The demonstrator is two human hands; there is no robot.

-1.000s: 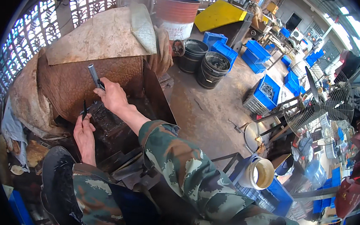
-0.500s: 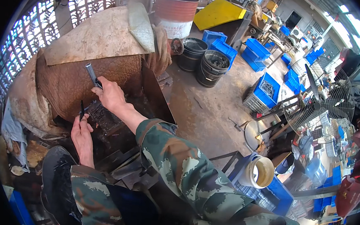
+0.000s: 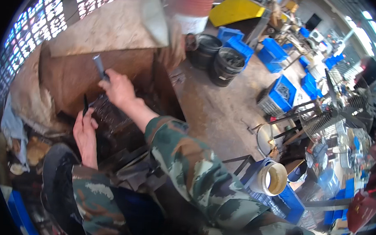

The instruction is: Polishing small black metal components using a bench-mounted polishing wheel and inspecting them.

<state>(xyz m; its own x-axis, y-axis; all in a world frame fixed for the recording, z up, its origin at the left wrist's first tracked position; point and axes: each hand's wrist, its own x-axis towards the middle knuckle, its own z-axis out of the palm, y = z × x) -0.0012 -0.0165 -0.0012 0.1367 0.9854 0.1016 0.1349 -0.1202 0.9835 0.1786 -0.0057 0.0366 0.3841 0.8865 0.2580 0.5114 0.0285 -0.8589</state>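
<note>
My right hand (image 3: 120,90) is closed around the dark lower end of a grey metal tube (image 3: 99,66), which points up and away from me. Lower and to the left, my left hand (image 3: 86,135) pinches a thin black piece (image 3: 85,105) that stands nearly upright between the fingertips. The two hands are apart, over a dark metal trough (image 3: 168,87) with small dark bits in it. Behind them rises a brown, rough-faced back panel (image 3: 134,71), with a stained cloth sheet (image 3: 102,27) draped over its top. Motion blur softens fine detail.
Black buckets (image 3: 227,67) and a red-and-white drum (image 3: 192,12) stand beyond the trough. Blue crates (image 3: 273,55) are spread over the floor. To the right are a caged fan (image 3: 336,113) and a cream bucket (image 3: 272,179). A yellow sheet-metal piece (image 3: 236,11) lies at the back.
The view has shifted slightly and blurred, so the drum and buckets sit higher and farther right. Both hands keep hold of their pieces, in nearly the same place over the trough.
</note>
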